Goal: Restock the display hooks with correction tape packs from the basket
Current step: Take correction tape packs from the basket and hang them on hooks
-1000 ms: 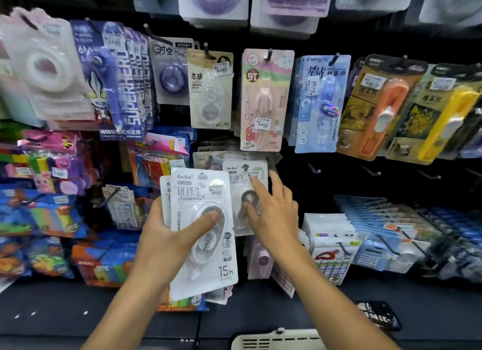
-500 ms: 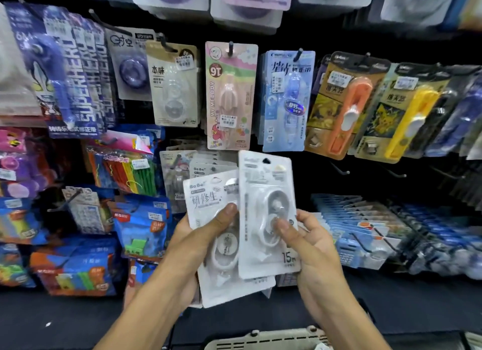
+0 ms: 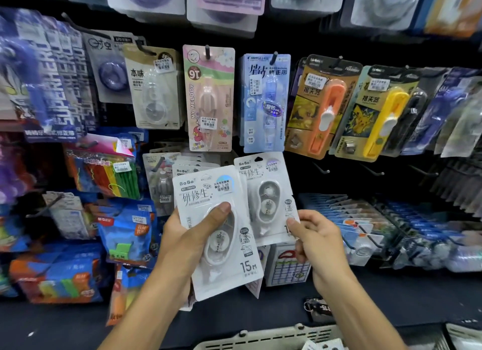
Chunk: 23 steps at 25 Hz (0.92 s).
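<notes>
My left hand (image 3: 187, 240) grips a stack of white BoBo correction tape packs (image 3: 219, 234), thumb pressed on the front pack's blister. My right hand (image 3: 313, 240) pinches the lower right corner of a single white correction tape pack (image 3: 266, 198), held upright just right of the stack and below the blue pack on the upper row. More of the same white packs (image 3: 187, 168) hang behind the stack. Bare black hooks (image 3: 322, 168) stick out of the dark panel to the right. The beige basket (image 3: 263, 338) shows its rim at the bottom edge.
Upper hooks carry a pink My Melody pack (image 3: 210, 99), a blue pack (image 3: 264, 101), and orange (image 3: 322, 107) and yellow (image 3: 375, 114) Pokémon packs. Colourful bags (image 3: 104, 177) hang left. Rows of blue-white packs (image 3: 365, 219) lie right. A black keychain tag (image 3: 318, 309) rests on the shelf.
My right hand has drawn one pack off the stack, moved it right and up, and slid its grip to the lower corner. The view has shifted slightly right.
</notes>
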Each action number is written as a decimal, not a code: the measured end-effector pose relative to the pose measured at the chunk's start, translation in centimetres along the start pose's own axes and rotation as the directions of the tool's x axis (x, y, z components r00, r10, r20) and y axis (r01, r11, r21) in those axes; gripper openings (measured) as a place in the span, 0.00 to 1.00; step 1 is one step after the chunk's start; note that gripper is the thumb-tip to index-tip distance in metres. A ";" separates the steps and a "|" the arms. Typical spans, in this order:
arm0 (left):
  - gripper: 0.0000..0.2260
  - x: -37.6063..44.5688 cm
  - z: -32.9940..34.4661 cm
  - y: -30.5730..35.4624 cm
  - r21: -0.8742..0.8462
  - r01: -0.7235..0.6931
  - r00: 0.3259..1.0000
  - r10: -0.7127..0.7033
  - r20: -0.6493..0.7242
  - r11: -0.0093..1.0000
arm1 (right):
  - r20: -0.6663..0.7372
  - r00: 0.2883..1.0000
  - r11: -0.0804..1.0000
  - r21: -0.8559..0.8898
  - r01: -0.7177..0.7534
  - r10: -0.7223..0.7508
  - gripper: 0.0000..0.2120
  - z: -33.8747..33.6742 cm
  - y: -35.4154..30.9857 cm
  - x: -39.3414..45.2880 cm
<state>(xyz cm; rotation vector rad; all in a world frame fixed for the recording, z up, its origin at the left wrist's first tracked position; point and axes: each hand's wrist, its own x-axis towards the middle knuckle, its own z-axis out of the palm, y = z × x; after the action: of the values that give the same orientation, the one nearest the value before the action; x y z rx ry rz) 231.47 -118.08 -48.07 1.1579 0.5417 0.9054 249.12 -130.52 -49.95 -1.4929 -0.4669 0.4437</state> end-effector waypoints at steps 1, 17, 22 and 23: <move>0.30 0.0 0.1 0.0 0.011 -0.003 1.000 0.003 -0.003 1.000 | 0.005 1.000 1.000 -0.010 0.008 -0.008 0.02 0.1 0.0 -0.1; 0.27 0.6 0.4 0.2 -0.019 -0.040 0.995 0.038 -0.097 0.999 | -0.145 0.974 0.985 -0.007 0.174 -0.173 0.10 -1.5 0.1 -3.2; 0.25 0.7 0.6 -0.4 0.010 -0.041 0.996 0.041 -0.083 0.999 | -0.047 0.998 0.997 0.062 0.038 -0.035 0.15 -0.3 0.2 -2.4; 0.26 0.7 0.7 -0.5 0.005 -0.040 0.996 0.040 -0.085 0.999 | -0.021 1.000 0.996 0.094 -0.010 0.012 0.18 0.1 0.5 -2.5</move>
<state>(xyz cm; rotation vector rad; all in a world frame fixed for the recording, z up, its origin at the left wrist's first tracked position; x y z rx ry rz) 232.57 -117.99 -48.23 1.1404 0.5913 0.9919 247.00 -131.80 -50.45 -1.4089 -0.4153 0.4524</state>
